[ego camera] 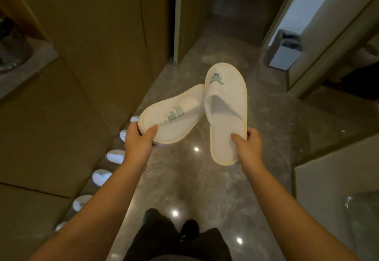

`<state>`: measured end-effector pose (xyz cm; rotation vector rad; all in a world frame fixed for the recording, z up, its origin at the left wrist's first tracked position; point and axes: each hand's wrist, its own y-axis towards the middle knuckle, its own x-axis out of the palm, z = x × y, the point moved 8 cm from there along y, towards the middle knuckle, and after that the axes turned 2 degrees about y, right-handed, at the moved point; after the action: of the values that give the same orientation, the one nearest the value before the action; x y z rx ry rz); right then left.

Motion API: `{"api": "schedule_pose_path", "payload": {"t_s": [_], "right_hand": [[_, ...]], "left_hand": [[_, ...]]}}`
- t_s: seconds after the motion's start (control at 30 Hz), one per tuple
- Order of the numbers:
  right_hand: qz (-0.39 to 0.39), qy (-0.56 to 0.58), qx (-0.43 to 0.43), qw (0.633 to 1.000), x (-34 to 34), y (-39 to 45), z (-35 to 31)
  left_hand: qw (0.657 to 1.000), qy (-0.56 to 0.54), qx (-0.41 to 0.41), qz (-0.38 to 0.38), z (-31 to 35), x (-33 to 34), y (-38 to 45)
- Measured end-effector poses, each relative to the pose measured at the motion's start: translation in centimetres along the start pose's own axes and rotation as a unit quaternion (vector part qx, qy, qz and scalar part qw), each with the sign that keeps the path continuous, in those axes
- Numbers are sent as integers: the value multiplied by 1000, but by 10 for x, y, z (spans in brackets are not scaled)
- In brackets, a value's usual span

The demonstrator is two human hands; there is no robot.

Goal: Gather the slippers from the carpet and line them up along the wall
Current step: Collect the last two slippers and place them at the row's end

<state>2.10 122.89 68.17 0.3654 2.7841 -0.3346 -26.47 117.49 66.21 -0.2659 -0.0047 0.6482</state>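
Note:
I hold two white slippers with cream trim and a green logo above a glossy grey floor. My left hand [139, 139] grips the toe end of the left slipper [174, 115], which lies tilted with its heel toward the other. My right hand [247, 146] pinches the heel end of the right slipper [225, 113], which points away from me. The two slippers touch near the middle. Along the base of the tan wall panels [92, 55] on the left, several white slippers [115, 156] stand in a row, only their ends showing.
The marble floor [205, 178] runs ahead into a corridor. A doorway with a white bin [285, 55] opens at the upper right. A pale cabinet edge [328, 178] is at the right. My dark trousers and shoes [170, 236] show below.

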Motion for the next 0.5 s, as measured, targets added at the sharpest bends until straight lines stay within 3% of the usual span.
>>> {"api": "schedule_pose_path", "payload": {"t_s": [0.5], "right_hand": [[-111, -32, -11, 993, 196, 353, -109]], "left_hand": [[995, -9, -57, 75, 40, 134, 333]]}}
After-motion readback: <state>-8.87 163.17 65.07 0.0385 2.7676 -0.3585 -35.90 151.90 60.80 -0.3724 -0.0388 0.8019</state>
